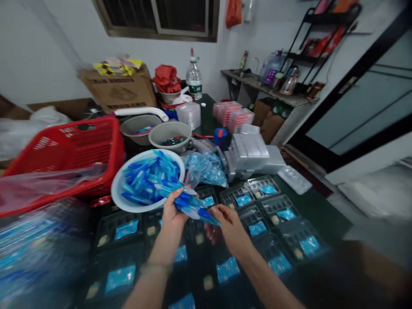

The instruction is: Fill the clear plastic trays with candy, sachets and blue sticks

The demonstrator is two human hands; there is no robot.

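A bunch of slender, pointed blue pieces, some dark and some pale and see-through, lies across my left hand, whose fingers are wrapped round it. At the bunch's right end, my right hand pinches the tip of a dark blue piece. Just behind my left hand stands a white bowl heaped with similar blue pieces. Below and around both hands lie several clear moulded trays, many with a blue packet and a small beige piece in them.
A red basket stands left of the bowl. Behind are two grey bowls, a bag of blue packets and stacked clear trays. Blurred plastic-wrapped stacks fill the near left. The table's edge runs along the right.
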